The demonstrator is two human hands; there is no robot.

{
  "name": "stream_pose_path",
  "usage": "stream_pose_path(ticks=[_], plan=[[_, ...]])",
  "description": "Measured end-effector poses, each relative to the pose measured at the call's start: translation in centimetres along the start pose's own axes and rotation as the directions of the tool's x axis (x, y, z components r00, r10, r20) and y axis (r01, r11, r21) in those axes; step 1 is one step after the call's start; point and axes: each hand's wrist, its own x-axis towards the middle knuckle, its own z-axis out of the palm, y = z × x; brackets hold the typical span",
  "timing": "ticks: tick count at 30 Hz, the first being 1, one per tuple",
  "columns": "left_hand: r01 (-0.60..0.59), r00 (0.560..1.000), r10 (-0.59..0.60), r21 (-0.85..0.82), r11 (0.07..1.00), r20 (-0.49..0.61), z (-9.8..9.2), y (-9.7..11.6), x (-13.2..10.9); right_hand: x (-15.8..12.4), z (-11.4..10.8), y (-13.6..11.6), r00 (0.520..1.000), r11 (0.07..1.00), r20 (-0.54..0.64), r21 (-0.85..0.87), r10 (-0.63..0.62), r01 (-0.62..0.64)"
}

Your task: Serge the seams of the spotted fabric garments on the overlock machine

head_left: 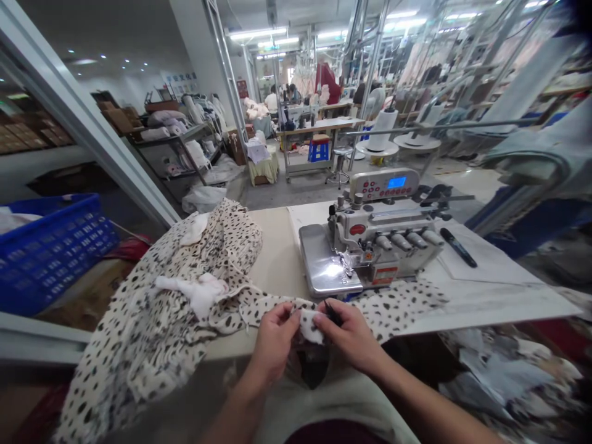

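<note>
Left hand [272, 340]: pinches spotted fabric [311, 327] in front of overlock machine [358, 243].
Right hand [350, 335]: pinches fabric's other side, likely to spread it; black snips [332, 313] tucked alongside, presumably for ready use.
Fabric heap [234, 237]: left of machine, probably within easy reach.

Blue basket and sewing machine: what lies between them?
In the head view, mainly the heaped spotted fabric, then a stretch of pale tabletop, separates the blue basket from the sewing machine.
</note>
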Motion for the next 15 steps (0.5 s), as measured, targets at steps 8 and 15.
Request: stream_pose_path(ticks=[8, 15], plan=[[0.032, 0.998, -0.030, -0.036, 0.999, 0.053, 0.4, 0.4, -0.4, -0.1, 1.3, 0.9, 0.985, 0.998, -0.169, -0.043, -0.042, 0.035], [0.027, 0.994, -0.021, -0.056, 0.998, 0.106, 0.4, 0.4, -0.9, -0.4, 1.8, 1.0, 0.964, 0.991, -0.258, -0.130, -0.058, 0.025]])
